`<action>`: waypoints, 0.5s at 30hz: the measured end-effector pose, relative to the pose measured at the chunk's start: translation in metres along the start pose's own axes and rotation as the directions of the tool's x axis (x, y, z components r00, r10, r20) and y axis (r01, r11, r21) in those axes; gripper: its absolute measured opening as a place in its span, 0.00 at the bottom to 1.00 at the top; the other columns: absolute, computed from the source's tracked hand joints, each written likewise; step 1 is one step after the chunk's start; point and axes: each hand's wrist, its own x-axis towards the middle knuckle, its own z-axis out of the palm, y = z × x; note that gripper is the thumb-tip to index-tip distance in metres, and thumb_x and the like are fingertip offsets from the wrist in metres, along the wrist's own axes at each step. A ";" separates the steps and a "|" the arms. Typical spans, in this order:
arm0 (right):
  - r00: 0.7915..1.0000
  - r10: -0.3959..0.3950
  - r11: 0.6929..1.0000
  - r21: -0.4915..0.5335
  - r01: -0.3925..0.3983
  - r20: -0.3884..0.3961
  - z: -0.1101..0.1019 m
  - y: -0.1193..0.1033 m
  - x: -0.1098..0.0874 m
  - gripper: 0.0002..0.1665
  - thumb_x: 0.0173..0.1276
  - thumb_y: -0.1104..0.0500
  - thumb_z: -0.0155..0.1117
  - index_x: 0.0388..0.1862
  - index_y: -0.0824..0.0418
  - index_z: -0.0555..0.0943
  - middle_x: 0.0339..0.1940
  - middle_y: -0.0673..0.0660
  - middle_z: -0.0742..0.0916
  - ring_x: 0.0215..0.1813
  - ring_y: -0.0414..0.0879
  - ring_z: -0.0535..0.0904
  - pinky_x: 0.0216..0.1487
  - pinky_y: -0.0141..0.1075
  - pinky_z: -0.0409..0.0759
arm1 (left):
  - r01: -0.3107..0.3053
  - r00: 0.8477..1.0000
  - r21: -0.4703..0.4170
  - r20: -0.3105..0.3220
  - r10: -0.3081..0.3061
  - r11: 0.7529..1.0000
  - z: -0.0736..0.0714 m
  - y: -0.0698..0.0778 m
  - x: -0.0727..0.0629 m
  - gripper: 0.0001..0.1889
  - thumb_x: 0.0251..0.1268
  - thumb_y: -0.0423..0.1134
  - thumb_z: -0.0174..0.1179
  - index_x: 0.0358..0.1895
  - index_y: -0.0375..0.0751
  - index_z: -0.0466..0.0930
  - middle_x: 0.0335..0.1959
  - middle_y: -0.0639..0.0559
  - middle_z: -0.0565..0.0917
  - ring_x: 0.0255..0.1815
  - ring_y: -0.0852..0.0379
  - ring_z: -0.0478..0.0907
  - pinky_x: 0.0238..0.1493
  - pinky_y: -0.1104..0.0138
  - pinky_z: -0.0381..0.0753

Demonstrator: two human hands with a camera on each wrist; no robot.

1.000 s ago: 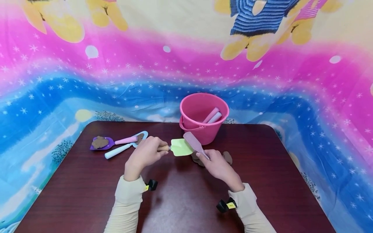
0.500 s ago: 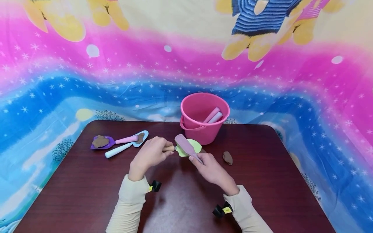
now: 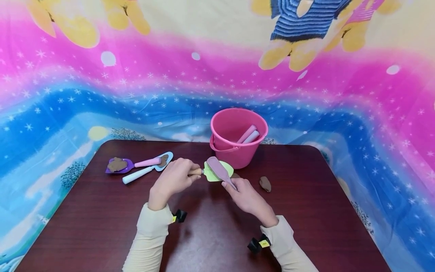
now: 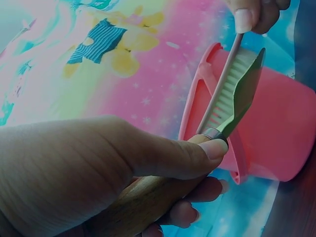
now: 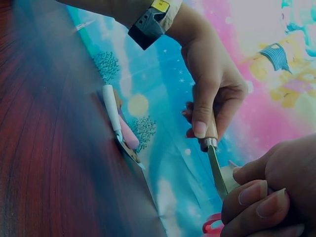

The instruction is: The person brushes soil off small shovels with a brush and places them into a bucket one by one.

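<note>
My left hand (image 3: 174,179) grips the wooden handle (image 4: 148,197) of a small trowel with a light green blade (image 3: 217,176). In my right hand (image 3: 249,198) is a mauve brush (image 3: 219,169), pinched by its handle. Seen from the left wrist, its pale bristles (image 4: 229,89) face the blade and lie against it or very close. Both tools are held above the table, just in front of a pink bucket (image 3: 234,156). A bit of brown clay-like material (image 3: 236,175) peeks out beside the blade, mostly hidden.
Two handles (image 3: 249,135) stick up inside the bucket. To the left lie a purple shovel (image 3: 128,165) and a light blue trowel (image 3: 138,176), each bearing brown lumps. Another brown lump (image 3: 265,184) sits on the dark table (image 3: 306,211), right of my right hand.
The green trowel has shifted right and the brush left, so the brush now crosses the blade's middle. Over the last half second both moved only slightly.
</note>
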 end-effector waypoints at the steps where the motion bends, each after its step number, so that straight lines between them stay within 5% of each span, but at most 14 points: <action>1: 1.000 0.001 1.000 0.001 -0.001 -0.001 0.000 0.001 0.000 0.19 0.80 0.52 0.56 0.27 0.60 0.74 0.17 0.48 0.68 0.19 0.40 0.60 0.22 0.31 0.61 | 0.002 1.000 -0.004 0.002 -0.002 1.000 -0.001 0.000 0.000 0.27 0.63 0.36 0.71 0.17 0.52 0.59 0.17 0.63 0.51 0.20 0.66 0.54 0.27 0.68 0.62; 9: 1.000 0.015 1.000 -0.016 -0.015 -0.002 -0.005 0.003 0.001 0.20 0.80 0.53 0.56 0.25 0.58 0.73 0.17 0.47 0.66 0.19 0.40 0.58 0.23 0.31 0.59 | 0.049 0.999 -0.022 0.019 -0.049 0.999 -0.005 -0.004 -0.003 0.16 0.63 0.38 0.71 0.21 0.48 0.74 0.17 0.63 0.55 0.23 0.63 0.61 0.30 0.66 0.66; 12: 1.000 0.020 1.000 -0.013 -0.020 -0.003 -0.007 0.003 0.001 0.19 0.80 0.53 0.56 0.27 0.58 0.74 0.17 0.47 0.67 0.19 0.40 0.59 0.23 0.31 0.59 | 0.077 0.997 -0.036 0.021 -0.076 0.996 -0.008 -0.005 -0.005 0.08 0.62 0.38 0.72 0.26 0.45 0.84 0.18 0.63 0.70 0.27 0.63 0.71 0.34 0.64 0.73; 15: 1.000 0.029 1.000 0.000 -0.029 -0.002 -0.009 0.004 0.000 0.19 0.80 0.52 0.55 0.27 0.56 0.75 0.16 0.47 0.68 0.17 0.40 0.59 0.21 0.31 0.59 | 0.080 0.997 -0.038 0.012 -0.080 0.996 -0.011 -0.005 -0.007 0.06 0.60 0.38 0.73 0.39 0.42 0.91 0.31 0.57 0.87 0.34 0.60 0.82 0.39 0.61 0.81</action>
